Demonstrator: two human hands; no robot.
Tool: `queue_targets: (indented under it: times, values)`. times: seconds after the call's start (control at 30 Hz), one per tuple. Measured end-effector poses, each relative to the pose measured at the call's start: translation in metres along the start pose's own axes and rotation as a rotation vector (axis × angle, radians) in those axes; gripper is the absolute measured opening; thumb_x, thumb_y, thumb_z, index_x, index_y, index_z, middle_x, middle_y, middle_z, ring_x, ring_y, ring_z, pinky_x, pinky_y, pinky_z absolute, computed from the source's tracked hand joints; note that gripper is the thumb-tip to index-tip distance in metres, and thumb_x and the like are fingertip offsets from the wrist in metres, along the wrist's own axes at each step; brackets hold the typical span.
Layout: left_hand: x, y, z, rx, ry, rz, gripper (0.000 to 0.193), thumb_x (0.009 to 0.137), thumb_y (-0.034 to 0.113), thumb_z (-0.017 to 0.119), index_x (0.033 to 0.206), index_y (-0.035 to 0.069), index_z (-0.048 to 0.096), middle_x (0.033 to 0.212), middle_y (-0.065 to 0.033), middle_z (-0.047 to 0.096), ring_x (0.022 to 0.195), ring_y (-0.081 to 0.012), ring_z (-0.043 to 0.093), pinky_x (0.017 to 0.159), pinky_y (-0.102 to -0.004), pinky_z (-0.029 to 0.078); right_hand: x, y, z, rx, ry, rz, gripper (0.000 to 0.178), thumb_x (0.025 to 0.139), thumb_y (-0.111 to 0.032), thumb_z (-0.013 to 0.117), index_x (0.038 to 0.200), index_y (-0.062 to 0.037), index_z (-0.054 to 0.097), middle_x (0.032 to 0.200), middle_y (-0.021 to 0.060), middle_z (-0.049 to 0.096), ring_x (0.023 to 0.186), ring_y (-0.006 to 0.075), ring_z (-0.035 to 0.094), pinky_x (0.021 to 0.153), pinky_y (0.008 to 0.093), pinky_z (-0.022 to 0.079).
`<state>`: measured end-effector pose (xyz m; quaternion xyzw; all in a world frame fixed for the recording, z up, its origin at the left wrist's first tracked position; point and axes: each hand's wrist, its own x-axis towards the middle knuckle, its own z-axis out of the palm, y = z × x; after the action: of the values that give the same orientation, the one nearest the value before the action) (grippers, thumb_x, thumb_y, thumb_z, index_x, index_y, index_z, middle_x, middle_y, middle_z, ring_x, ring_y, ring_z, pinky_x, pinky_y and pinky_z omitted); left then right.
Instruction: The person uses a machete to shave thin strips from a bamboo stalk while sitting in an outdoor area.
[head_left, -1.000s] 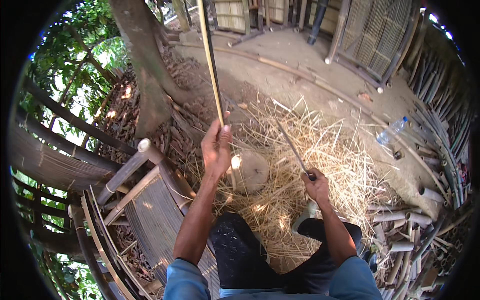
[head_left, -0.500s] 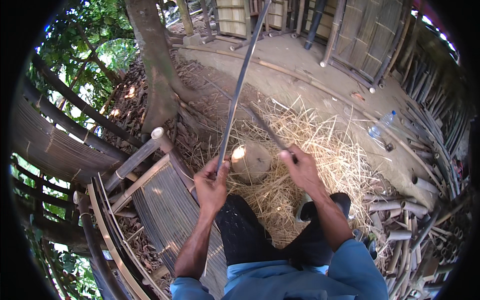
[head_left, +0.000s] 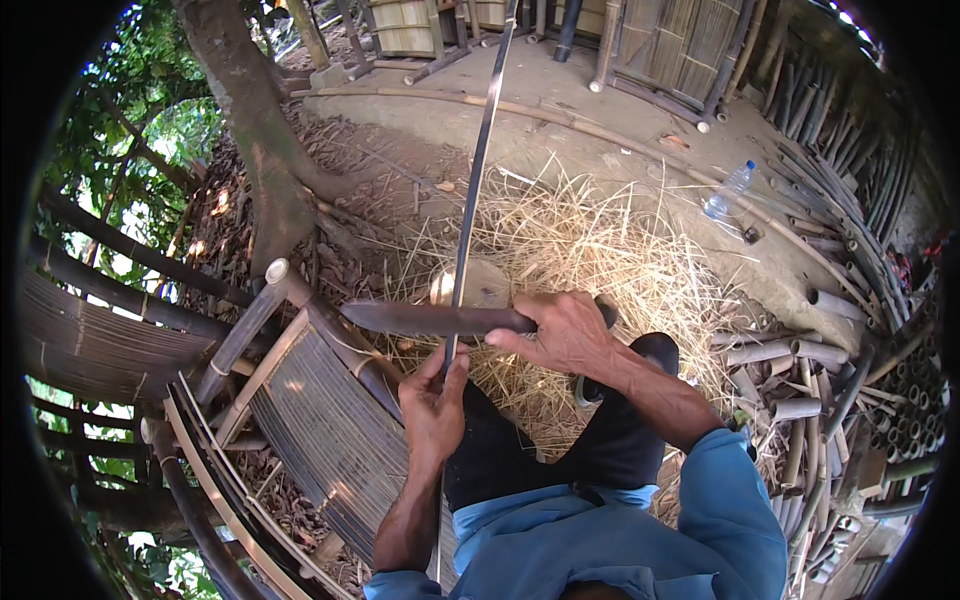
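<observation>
A long, narrow, dark bamboo strip stands nearly upright before me, running from the top edge down into my left hand. My left fingers are closed round its lower part. My right hand grips the handle of a large knife with a broad dark blade. The blade lies level, pointing left, and crosses the strip just above my left fingers; whether its edge is cutting in cannot be made out. Behind the blade sits a round wooden block, partly hidden.
Pale shavings cover the ground ahead. On my left is a bamboo bench; beyond it rises a tree trunk. A plastic bottle lies to the right, near stacked bamboo pieces. Bamboo panels stand at the back.
The knife has swung from pointing up and away to lying level across the strip. My right hand moved left and turned. My left hand and the strip shifted slightly; the whole view moved a little.
</observation>
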<state>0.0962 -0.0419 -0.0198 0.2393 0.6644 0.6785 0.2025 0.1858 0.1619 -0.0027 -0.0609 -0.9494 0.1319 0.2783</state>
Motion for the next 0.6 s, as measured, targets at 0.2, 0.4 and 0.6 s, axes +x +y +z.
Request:
queue_targets:
  times: [0.2, 0.4, 0.6]
  values:
    - [-0.029, -0.003, -0.013, -0.056, -0.025, -0.109, 0.021, 0.097, 0.006, 0.066, 0.116, -0.004, 0.069, 0.091, 0.0026, 0.064, 0.075, -0.0028, 0.051, 0.066, -0.0191, 0.041, 0.010, 0.022, -0.010, 0.006, -0.027, 0.118, 0.076, 0.094, -0.074, 0.046, 0.083, -0.0038, 0.072, 0.045, 0.0101, 0.054, 0.039, 0.0222, 0.058, 0.040, 0.0404, 0.047]
    - [-0.074, 0.000, -0.042, 0.026, -0.015, -0.245, 0.020, 0.093, 0.003, 0.071, 0.113, -0.002, 0.070, 0.081, 0.0045, 0.062, 0.068, -0.0020, 0.050, 0.059, -0.0176, 0.037, 0.039, 0.058, -0.032, 0.034, -0.292, 0.439, 0.082, 0.096, -0.078, 0.033, 0.096, -0.0055, 0.072, 0.048, -0.0015, 0.046, 0.039, 0.0091, 0.040, 0.036, 0.0338, 0.038]
    - [-0.127, 0.011, -0.084, 0.039, -0.057, -0.495, 0.018, 0.094, 0.008, 0.070, 0.110, -0.002, 0.072, 0.068, 0.0045, 0.057, 0.057, -0.0023, 0.047, 0.049, -0.0209, 0.032, 0.072, 0.193, -0.097, -0.009, 0.054, 0.792, 0.088, 0.094, -0.079, 0.036, 0.097, 0.0018, 0.071, 0.051, 0.0066, 0.053, 0.045, 0.0151, 0.053, 0.046, 0.0381, 0.045]
